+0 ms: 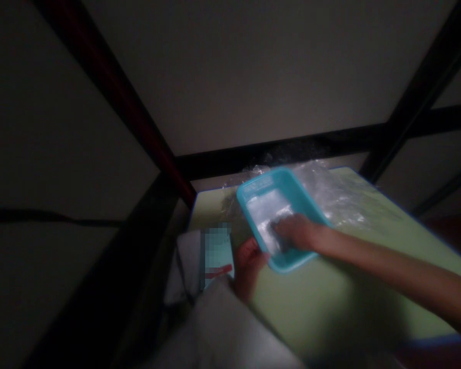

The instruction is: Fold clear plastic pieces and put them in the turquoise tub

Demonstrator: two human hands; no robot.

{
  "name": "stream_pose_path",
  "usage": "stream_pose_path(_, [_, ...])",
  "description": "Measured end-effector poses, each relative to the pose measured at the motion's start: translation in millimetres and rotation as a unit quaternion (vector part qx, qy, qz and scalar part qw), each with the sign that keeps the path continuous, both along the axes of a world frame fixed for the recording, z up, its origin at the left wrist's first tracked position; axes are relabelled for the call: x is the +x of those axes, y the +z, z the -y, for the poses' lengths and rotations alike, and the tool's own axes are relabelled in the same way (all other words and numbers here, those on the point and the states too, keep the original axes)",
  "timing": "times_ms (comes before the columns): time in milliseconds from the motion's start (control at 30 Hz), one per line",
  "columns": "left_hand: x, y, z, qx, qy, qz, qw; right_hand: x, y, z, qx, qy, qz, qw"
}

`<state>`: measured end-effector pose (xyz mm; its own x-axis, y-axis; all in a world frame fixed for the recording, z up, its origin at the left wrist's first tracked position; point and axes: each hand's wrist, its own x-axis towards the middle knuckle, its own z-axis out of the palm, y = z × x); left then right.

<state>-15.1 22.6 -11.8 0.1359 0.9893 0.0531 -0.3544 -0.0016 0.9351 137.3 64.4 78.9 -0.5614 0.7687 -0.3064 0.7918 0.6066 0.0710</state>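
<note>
A turquoise plastic tray lies tilted on a light green surface. My left hand, in a grey sleeve, grips the tray's near left edge. My right hand reaches inside the tray with its fingers curled over clear plastic wrap lying in it. The picture is dim and blurred, so I cannot see how firmly the fingers pinch the wrap.
More crumpled clear plastic film lies on the green surface behind the tray. A small teal card with a red stripe sits at the left on something pale. Dark frame bars cross pale walls behind.
</note>
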Motion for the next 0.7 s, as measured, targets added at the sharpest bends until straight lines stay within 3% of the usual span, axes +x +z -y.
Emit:
stream_pose_path(367, [2.2, 6.5, 2.0, -0.015, 0.011, -0.010, 1.000, 23.9, 24.1, -8.7, 0.009, 0.028, -0.001, 1.000])
stream_pose_path(700, [1.7, 6.0, 0.9, -0.009, 0.009, -0.012, 1.000, 22.1, 14.8, -10.9, 0.000, 0.051, 0.003, 0.999])
